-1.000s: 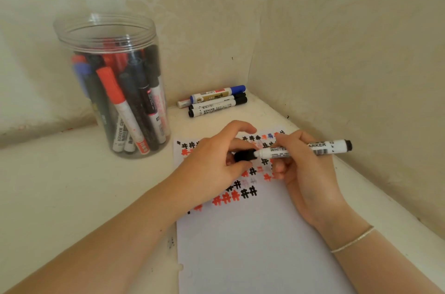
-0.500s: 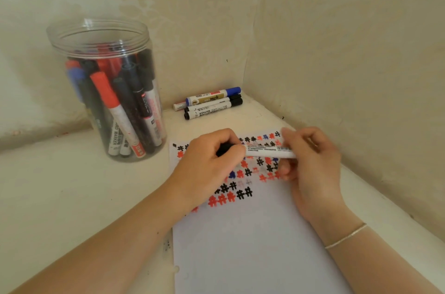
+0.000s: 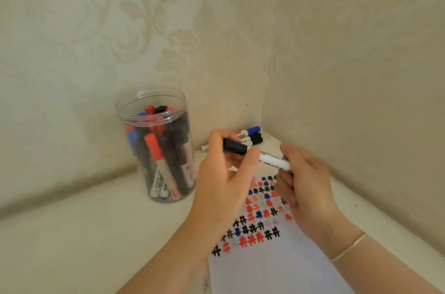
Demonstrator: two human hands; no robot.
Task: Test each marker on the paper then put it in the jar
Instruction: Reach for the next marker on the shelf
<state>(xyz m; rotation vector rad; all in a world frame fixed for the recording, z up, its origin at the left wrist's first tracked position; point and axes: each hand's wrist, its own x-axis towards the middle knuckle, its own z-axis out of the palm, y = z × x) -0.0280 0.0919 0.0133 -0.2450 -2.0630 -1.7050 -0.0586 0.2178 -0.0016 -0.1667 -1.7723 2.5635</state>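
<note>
Wallpaper (image 3: pixel 168 28) with a pale floral pattern lines the corner above a cream ledge (image 3: pixel 72 233). The black-capped marker (image 3: pixel 257 155) is held level above the paper (image 3: pixel 277 269), left hand (image 3: pixel 224 185) pinching its cap, right hand (image 3: pixel 305 187) closed on its white barrel. The clear jar (image 3: pixel 156 144) of markers stands left of both hands; spare markers (image 3: pixel 250 136) lie in the corner.

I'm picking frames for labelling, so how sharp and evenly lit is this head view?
Head view: soft, even light, no glare. Both hands, left and right, are motion-blurred, as is the marker they hold; the jar is sharper. Wide-angle bending shows towards the edges.
</note>
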